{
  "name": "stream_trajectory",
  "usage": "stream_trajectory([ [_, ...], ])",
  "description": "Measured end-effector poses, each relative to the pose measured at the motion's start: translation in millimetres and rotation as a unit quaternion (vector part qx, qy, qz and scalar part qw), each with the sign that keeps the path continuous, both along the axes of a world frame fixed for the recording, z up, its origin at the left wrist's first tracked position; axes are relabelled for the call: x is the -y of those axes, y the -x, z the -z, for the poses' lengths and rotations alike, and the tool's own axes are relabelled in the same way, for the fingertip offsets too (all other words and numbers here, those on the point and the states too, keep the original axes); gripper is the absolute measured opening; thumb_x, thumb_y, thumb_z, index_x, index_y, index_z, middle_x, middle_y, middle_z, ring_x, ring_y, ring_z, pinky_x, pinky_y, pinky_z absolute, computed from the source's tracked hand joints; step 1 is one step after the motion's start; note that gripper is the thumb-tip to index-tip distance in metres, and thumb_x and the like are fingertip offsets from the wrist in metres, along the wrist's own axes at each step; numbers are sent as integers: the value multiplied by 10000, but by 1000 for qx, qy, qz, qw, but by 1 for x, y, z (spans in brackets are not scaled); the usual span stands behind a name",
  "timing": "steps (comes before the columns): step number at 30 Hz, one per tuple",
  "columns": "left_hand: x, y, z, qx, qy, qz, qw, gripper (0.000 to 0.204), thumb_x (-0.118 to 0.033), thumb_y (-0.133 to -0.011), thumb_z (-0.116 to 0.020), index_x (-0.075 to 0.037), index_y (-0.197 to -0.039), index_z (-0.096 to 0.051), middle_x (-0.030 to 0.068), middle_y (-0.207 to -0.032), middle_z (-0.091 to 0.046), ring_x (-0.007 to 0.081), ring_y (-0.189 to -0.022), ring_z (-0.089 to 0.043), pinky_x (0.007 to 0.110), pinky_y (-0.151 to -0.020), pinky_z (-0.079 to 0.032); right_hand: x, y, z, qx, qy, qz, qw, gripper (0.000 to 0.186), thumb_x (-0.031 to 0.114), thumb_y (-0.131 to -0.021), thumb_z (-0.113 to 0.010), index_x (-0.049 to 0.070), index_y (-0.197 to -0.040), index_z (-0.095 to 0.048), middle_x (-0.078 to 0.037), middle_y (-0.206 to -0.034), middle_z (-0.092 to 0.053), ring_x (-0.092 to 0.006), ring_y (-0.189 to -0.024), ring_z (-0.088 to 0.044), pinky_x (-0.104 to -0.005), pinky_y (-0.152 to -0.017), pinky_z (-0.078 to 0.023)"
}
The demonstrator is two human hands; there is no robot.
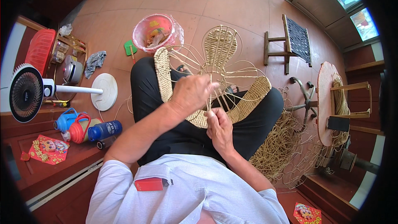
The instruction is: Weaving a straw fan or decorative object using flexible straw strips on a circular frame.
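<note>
Across my lap rests a flower-shaped wire frame with petal loops. Tan rope is woven over its tall centre petal, its left arm and its right arm; other loops are bare wire with a few strands. My left hand is bent over the middle of the frame, fingers closed on a tan cord. Just below it, my right hand pinches the same cord between thumb and fingers. The left fingertips are partly hidden.
A heap of loose rope lies right of my knee. Ahead stand a pink bucket and a woven stool. On the left are a fan, flasks and a blue bottle. A chair base stands right.
</note>
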State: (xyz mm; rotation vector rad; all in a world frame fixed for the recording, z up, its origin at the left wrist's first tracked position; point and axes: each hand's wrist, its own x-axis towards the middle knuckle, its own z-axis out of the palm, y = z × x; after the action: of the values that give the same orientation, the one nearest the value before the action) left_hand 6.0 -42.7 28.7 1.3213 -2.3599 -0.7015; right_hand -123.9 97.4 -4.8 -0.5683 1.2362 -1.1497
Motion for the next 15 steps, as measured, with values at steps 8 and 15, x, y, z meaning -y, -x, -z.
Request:
stream_trajectory([
  [8,-33,-4,13,-112,-32,0,993,236,-237,-1092,-577,-46,-970,-642,136,-755,-694,355,-758,-733,476,-687,-555,-46,18,-9,-271,82,-212,935,230,225,-1060,-722,2,-1015,-756,-132,-779,-609,-227,-726,-643,-393,-681,-534],
  [15,-33,-34,14,-72,-14,30,997,173,-181,-1072,-587,-51,-986,-663,153,-787,-702,373,-766,-738,473,-686,-562,5,50,-54,-488,247,-114,829,150,110,-939,-804,47,-1075,-797,-120,-929,-658,-315,-832,-679,-425,-735,-555],
])
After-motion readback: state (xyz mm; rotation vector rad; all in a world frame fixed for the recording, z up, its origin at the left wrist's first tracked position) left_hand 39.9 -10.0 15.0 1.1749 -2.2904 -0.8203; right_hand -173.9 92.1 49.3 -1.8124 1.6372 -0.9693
